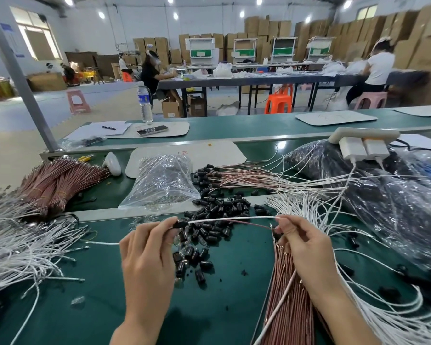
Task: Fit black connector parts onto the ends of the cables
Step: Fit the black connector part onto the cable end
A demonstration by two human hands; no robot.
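My left hand (149,247) pinches a black connector part (180,224) that sits on the end of a white cable (232,218). The cable runs right to my right hand (306,247), which pinches it together with a thin reddish cable (249,224) near its metal tip. Below the cable lies a pile of loose black connector parts (204,235) on the green table (209,307). A bundle of reddish cables (289,302) lies under my right wrist.
White cables (23,247) heap at the left and fan out at the right (383,307). Finished cables with black ends (234,176), a clear bag (162,183), tied reddish bundles (57,180) and a large dark plastic bag (396,195) lie behind.
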